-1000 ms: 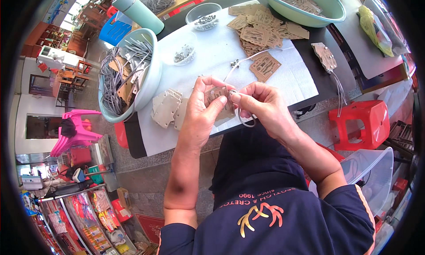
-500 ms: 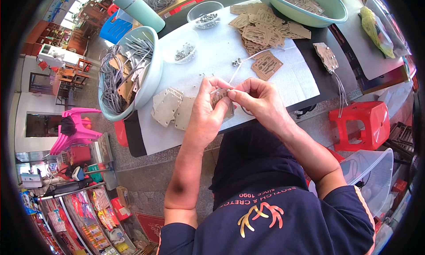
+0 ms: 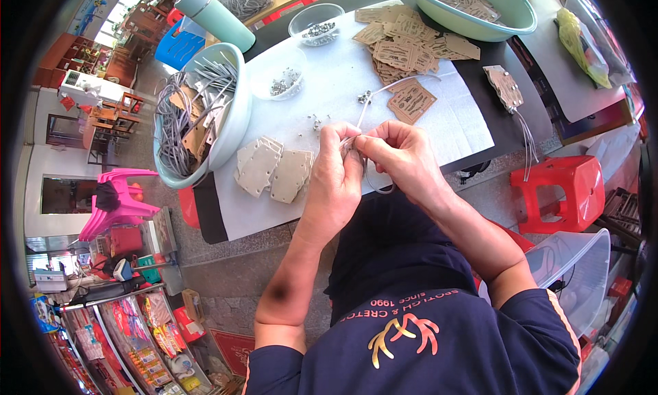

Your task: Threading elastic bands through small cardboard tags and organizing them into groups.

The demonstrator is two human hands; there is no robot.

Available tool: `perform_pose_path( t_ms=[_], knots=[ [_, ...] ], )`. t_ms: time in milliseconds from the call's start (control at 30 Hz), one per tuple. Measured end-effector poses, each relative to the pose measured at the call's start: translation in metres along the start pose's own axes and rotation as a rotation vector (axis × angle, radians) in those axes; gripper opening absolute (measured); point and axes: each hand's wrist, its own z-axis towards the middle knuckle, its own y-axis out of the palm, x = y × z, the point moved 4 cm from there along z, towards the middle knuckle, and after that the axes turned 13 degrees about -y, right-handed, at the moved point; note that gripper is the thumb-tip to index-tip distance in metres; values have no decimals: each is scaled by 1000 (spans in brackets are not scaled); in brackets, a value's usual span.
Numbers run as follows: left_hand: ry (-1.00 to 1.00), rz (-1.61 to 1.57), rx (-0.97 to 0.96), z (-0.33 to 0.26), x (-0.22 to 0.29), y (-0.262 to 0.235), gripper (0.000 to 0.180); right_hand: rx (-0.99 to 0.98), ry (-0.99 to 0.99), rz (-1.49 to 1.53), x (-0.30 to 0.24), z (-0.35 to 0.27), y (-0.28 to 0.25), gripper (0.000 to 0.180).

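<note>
Head view shows left hand [image 3: 337, 182] and right hand [image 3: 401, 158] together above the counter [image 3: 425, 131], fingers pinched closed on a grey cord [image 3: 377, 93].

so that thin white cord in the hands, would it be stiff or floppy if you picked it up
Probably floppy: the white cord droops in a loose loop below the right hand and left hand. Likely very light, since pinched fingers alone carry it. It may snag or tangle easily, judging by the similar cords heaped in the pale green bowl.
</note>
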Motion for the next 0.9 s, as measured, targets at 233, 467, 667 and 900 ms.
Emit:
perform_pose_path(
  t_ms=[233, 467, 667, 900],
  knots=[
    [-71, -44, -13, -1, 2, -1, 20, -7, -55, -15, -5, 0, 3, 18],
    [-80, -41, -16, -5, 9, -1, 20, 29, -128, -125, 4, 2, 3, 18],
    [-151, -158, -88, -3, 1, -5, 24, 52, -214, -111, 7, 0, 2, 20],
    [-197, -302, -118, 0, 0, -5, 24, 11, -192, -79, 9, -1, 1, 17]
  ],
)
